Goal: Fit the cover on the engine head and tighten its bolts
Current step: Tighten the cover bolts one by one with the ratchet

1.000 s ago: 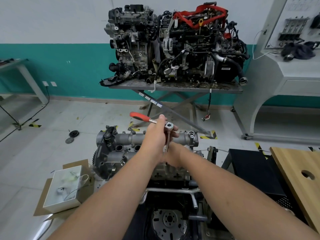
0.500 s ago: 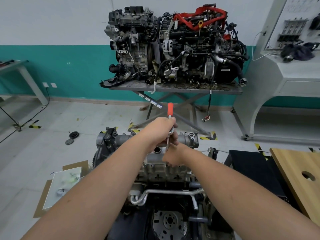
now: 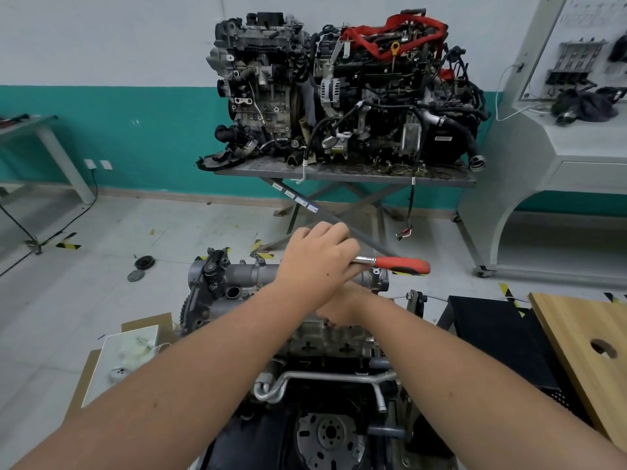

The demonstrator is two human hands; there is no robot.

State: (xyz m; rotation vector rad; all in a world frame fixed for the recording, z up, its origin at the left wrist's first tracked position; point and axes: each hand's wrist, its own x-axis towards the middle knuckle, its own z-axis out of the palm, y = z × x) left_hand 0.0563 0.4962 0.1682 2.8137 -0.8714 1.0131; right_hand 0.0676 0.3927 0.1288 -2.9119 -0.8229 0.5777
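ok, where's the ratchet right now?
Centre of the head view: the ratchet lies over the engine head, gripped by the left hand, red handle pointing right.

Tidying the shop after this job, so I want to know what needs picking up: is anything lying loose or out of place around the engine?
Yes. Two round black parts lie loose on the floor left of the engine head, away from any bench. A black cover piece hangs over the left edge of the far engine table, whose top is littered with small debris.
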